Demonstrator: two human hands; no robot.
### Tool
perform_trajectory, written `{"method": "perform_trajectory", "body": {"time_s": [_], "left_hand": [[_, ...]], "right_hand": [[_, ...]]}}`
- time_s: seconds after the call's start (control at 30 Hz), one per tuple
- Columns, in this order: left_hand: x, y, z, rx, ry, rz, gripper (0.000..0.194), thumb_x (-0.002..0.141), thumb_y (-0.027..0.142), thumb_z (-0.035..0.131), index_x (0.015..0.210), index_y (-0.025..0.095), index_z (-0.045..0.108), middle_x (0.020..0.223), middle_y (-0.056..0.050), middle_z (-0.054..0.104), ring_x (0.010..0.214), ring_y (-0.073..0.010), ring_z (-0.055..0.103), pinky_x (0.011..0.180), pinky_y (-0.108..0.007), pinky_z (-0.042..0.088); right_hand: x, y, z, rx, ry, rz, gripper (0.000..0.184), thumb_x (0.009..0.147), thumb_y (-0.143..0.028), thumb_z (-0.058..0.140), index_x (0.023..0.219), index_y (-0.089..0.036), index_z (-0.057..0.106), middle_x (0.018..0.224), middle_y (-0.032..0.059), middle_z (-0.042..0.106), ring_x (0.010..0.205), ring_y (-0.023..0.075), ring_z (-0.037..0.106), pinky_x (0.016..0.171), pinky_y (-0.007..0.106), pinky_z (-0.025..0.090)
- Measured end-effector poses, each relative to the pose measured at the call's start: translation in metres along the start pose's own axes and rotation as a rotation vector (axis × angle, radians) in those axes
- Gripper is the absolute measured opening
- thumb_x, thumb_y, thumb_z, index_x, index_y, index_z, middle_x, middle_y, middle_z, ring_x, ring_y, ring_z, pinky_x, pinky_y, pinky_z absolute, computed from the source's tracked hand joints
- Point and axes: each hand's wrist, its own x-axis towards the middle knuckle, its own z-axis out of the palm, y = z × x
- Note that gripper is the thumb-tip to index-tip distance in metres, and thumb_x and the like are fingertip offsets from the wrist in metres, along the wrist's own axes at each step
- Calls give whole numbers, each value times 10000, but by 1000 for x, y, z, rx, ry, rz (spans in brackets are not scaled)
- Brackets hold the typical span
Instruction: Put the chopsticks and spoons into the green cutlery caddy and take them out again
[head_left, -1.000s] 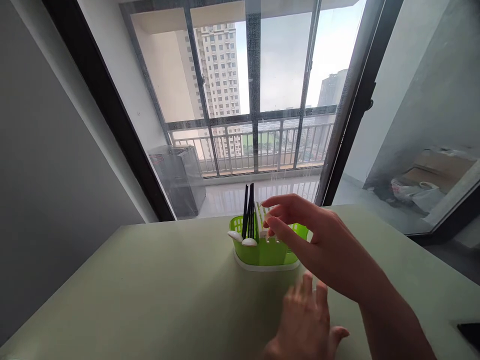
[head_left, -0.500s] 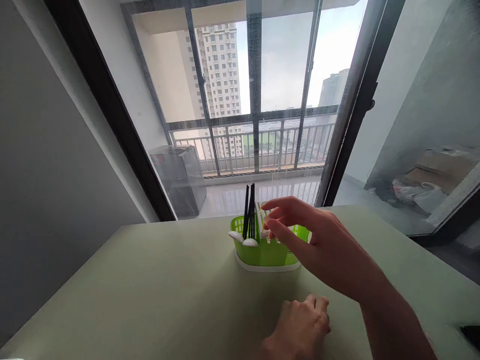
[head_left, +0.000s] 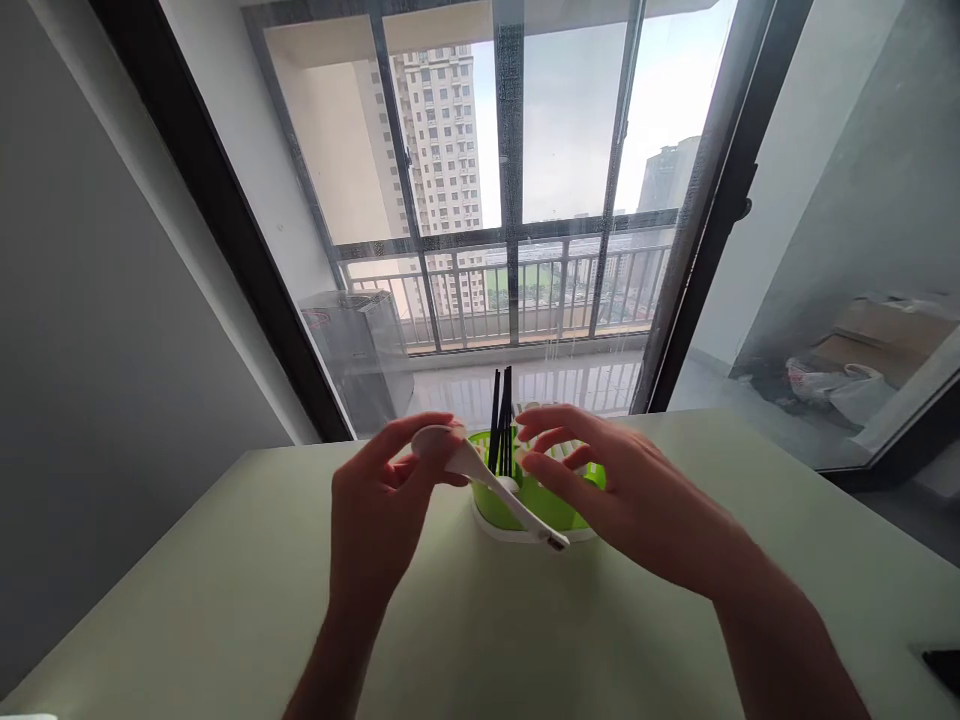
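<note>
My left hand (head_left: 382,490) grips a white spoon (head_left: 480,472) by its bowl, fingers and thumb closed round it. The spoon's handle slants down to the right, in front of the green cutlery caddy (head_left: 551,505). Curved and apart, the fingers of my right hand (head_left: 592,465) hover at the caddy's right side with nothing seen between them. Black chopsticks (head_left: 501,420) stand upright in the caddy's left part. Behind the spoon handle, the bowl of another white spoon (head_left: 509,484) shows at the rim. My right hand hides much of the caddy's right half.
The caddy, with its white base, stands on a pale green table (head_left: 247,570) near the far edge. A dark object (head_left: 941,665) lies at the right edge. Beyond the table is a glass door with a black frame (head_left: 694,230).
My left hand has risen from low on the table, moved left, and now holds one white spoon from the caddy's left side. My right hand has shifted slightly left.
</note>
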Motion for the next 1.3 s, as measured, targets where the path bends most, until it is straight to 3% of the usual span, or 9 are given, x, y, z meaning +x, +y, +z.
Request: {"method": "perform_trajectory", "body": {"time_s": [0.1,0.17,0.4,0.53,0.63,0.77,0.9,1.1,1.3], "left_hand": [[6,-6,-8,-62,176,63,281,837,403,756,1012,184,750,992,-45,790,794,-232,784,702,-360,691],[9,-8,-13,-64,194,97,305,868,417,728,1065,185,739,1038,-55,787,843,-240,784,734,-369,688],[17,-14,-42,471,-151,400,313,983,432,579,1256,334,698,1217,9,754,705,-152,753,713,-306,646],[20,-22,-48,613,-316,511,359,1009,410,538,1336,308,645,1295,-9,717,1019,-208,739,917,-357,606],[21,-30,-48,647,-378,542,353,1032,356,496,1355,294,625,1195,-8,755,1010,-191,734,903,-323,595],[26,-41,-46,692,-211,575,334,1036,261,484,1330,253,642,945,12,778,817,-143,728,804,-250,576],[33,-53,-50,729,-115,592,327,1032,256,496,1324,234,642,875,19,761,774,-132,716,756,-225,553],[41,-75,-53,705,-278,572,367,1052,312,428,1358,207,601,1087,-51,757,904,-171,729,860,-300,577],[44,-85,-46,671,-403,496,344,1020,208,413,1290,226,625,1197,-55,722,998,-199,717,908,-346,573]], "right_hand": [[0,4,7,-117,-189,-79,269,1005,-458,513,1085,-267,685,889,23,739,771,180,679,645,277,519],[1,5,11,-182,-243,-124,293,1032,-400,465,928,-245,690,770,4,705,694,162,636,601,256,458],[11,16,9,-230,-93,-135,332,1050,-350,425,1073,-233,735,876,32,744,828,197,690,690,271,463],[14,24,7,-226,-60,-90,334,1034,-304,439,1206,-262,723,1017,47,762,913,210,705,743,290,496],[15,27,9,-237,-33,-79,335,1032,-307,441,1211,-297,725,1099,46,744,920,208,703,742,305,517],[16,29,14,-221,55,-37,359,1028,-407,460,1325,-323,643,1202,62,692,915,215,702,710,337,566],[16,30,11,-167,236,0,587,980,-481,539,1514,-275,410,1303,115,633,1026,253,694,736,376,618],[14,28,4,-112,260,3,582,980,-500,530,1491,-243,423,1311,131,630,1026,255,701,741,378,648],[12,22,4,-58,216,3,577,974,-516,537,1483,-263,438,1307,115,645,1020,245,709,743,368,656]]}}
